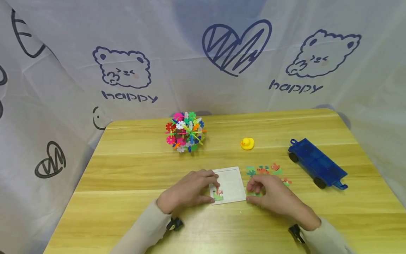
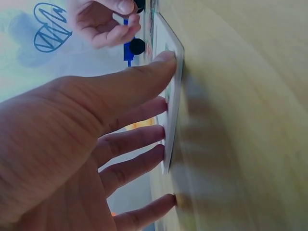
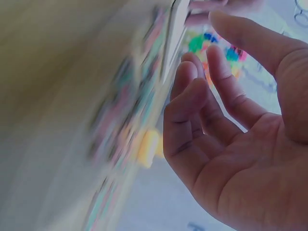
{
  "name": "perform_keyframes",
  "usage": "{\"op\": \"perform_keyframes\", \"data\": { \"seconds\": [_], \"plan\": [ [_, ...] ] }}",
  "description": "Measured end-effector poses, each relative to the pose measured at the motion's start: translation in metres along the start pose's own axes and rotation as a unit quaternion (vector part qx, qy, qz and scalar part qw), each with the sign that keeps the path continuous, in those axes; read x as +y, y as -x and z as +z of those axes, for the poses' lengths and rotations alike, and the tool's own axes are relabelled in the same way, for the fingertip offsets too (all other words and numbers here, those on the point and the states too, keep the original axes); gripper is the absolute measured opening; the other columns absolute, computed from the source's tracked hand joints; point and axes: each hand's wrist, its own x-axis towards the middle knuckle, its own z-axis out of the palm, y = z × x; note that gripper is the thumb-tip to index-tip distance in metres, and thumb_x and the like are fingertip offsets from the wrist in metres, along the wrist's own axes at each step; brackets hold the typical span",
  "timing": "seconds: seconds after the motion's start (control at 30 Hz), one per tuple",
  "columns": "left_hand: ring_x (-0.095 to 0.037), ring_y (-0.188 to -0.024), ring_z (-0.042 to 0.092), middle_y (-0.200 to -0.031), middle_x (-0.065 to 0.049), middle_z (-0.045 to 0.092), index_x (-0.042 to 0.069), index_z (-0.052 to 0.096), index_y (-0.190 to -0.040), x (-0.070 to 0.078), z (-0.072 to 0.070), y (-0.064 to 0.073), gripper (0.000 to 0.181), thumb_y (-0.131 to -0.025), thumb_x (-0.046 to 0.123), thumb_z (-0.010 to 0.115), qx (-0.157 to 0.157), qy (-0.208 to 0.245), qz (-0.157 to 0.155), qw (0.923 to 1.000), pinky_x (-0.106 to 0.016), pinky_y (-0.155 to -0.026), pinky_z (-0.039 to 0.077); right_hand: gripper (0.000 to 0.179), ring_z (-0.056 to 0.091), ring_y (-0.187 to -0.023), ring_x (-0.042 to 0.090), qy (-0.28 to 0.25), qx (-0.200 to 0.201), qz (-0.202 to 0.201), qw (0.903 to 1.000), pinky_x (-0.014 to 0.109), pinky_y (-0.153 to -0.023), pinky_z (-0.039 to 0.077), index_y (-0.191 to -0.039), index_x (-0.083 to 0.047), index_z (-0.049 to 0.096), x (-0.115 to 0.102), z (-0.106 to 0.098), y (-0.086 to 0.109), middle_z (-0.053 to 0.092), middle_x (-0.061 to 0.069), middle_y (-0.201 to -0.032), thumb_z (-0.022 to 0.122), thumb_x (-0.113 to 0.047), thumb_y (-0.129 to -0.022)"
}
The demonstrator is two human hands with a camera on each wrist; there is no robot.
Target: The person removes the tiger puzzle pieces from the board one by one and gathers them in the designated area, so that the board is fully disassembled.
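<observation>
A white jigsaw tray (image 1: 231, 185) lies flat on the table, with a joined patch of green and red puzzle pieces (image 1: 218, 195) in its near left corner. My left hand (image 1: 191, 187) rests at the tray's left side, thumb on the near corner and fingertips along the rim, as the left wrist view also shows. Just off the right edge hovers my right hand (image 1: 274, 195), its fingers loosely bent and nothing visible between them in the right wrist view (image 3: 226, 130). Beneath it a green puzzle piece (image 1: 254, 194) is partly hidden.
Several loose puzzle pieces (image 1: 262, 171) are spread right of the tray. Behind them sits a yellow rubber duck (image 1: 248, 144). A blue toy trailer (image 1: 318, 162) stands at the right, a ball of colourful plastic flower discs (image 1: 184, 135) at the back left. A printed cloth (image 1: 177, 84) hangs behind the table.
</observation>
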Motion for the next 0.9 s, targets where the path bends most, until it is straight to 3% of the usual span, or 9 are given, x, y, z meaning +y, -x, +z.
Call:
{"op": "perform_keyframes", "data": {
  "seconds": [0.17, 0.47, 0.63, 0.9],
  "plan": [
    [-0.029, -0.145, 0.059, -0.155, -0.005, 0.064, 0.019, 0.075, -0.132, 0.000, -0.002, -0.001, 0.040, -0.097, 0.037, 0.085, -0.003, 0.001, -0.006, 1.0000, -0.055, -0.117, 0.053, 0.012, 0.060, -0.083, 0.009, 0.052, -0.013, -0.029, 0.9982, 0.023, -0.073, 0.052, -0.101, -0.017, 0.080, -0.020, 0.018, -0.022, 0.070, -0.008, -0.092, 0.087, -0.023, -0.094],
    [-0.027, -0.146, 0.058, -0.156, -0.003, 0.063, 0.019, 0.075, -0.128, 0.001, -0.003, -0.002, 0.036, -0.098, 0.036, 0.085, -0.004, 0.006, -0.011, 0.9999, -0.055, -0.117, 0.052, 0.025, 0.061, -0.086, 0.009, 0.140, -0.013, -0.078, 0.9870, 0.028, -0.078, 0.055, -0.106, -0.010, 0.081, -0.039, 0.044, -0.040, 0.071, -0.001, -0.099, 0.092, -0.023, -0.089],
    [-0.026, -0.146, 0.058, -0.156, -0.003, 0.063, 0.018, 0.075, -0.124, 0.000, -0.002, -0.002, 0.033, -0.098, 0.036, 0.084, -0.002, 0.005, -0.013, 0.9999, -0.055, -0.118, 0.051, 0.026, 0.058, -0.087, 0.010, 0.144, -0.011, -0.084, 0.9859, 0.025, -0.073, 0.051, -0.105, -0.009, 0.081, -0.043, 0.052, -0.040, 0.069, 0.000, -0.102, 0.092, -0.024, -0.088],
    [-0.028, -0.145, 0.059, -0.155, -0.004, 0.064, 0.015, 0.076, -0.125, 0.001, -0.003, -0.001, 0.036, -0.097, 0.037, 0.085, -0.002, 0.000, -0.014, 0.9999, -0.055, -0.118, 0.052, 0.023, 0.059, -0.090, 0.009, 0.123, -0.020, -0.076, 0.9893, 0.025, -0.078, 0.053, -0.103, -0.008, 0.079, -0.047, 0.054, -0.040, 0.068, 0.000, -0.101, 0.092, -0.019, -0.088]
  ]
}}
